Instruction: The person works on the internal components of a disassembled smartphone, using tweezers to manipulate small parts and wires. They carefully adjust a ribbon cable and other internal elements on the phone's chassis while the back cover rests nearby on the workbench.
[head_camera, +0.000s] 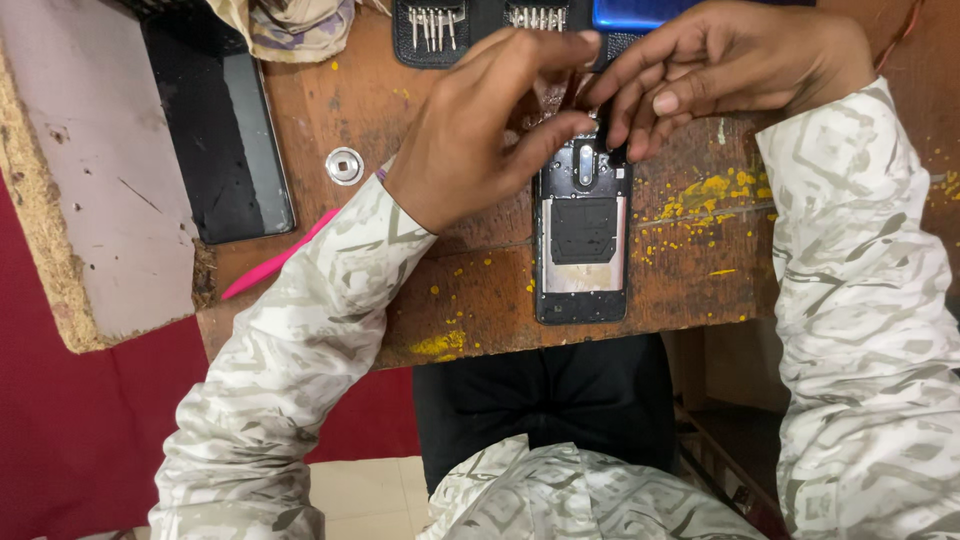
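Surface: worn brown wooden table, scuffed and scratched, spattered with yellow powdery specks, thickest to the right of centre and along the near edge. Below the near edge show the dark trousers of the seated person, pale floor tile and a deep red surface at the left.

Main item: opened black smartphone with its back cover off, rectangular, lying flat near the middle of the table, long side running near to far. A dark matt panel sits over a pale silvery plate in its middle; a metal camera strip lies at the far end.

Left hand: sleeve in grey-and-cream patterned cloth; thumb pressed on the phone's far left corner, fingers curled above it. Whether anything is pinched between them cannot be told.

Right hand: same patterned sleeve; fingertips bunched together on the phone's far right corner, seemingly closed on a small dark part there, too small to identify.

Other items:
- Flat black rectangular tablet-like slab, glossy, far left.
- Grey board with a coarse fibrous edge, further left.
- Small round silver metal ring, between slab and left hand.
- Thin pink plastic tool, partly under the left sleeve.
- Black case of silver screwdriver bits, far edge.
- Blue glossy rectangular object, far edge, partly hidden.
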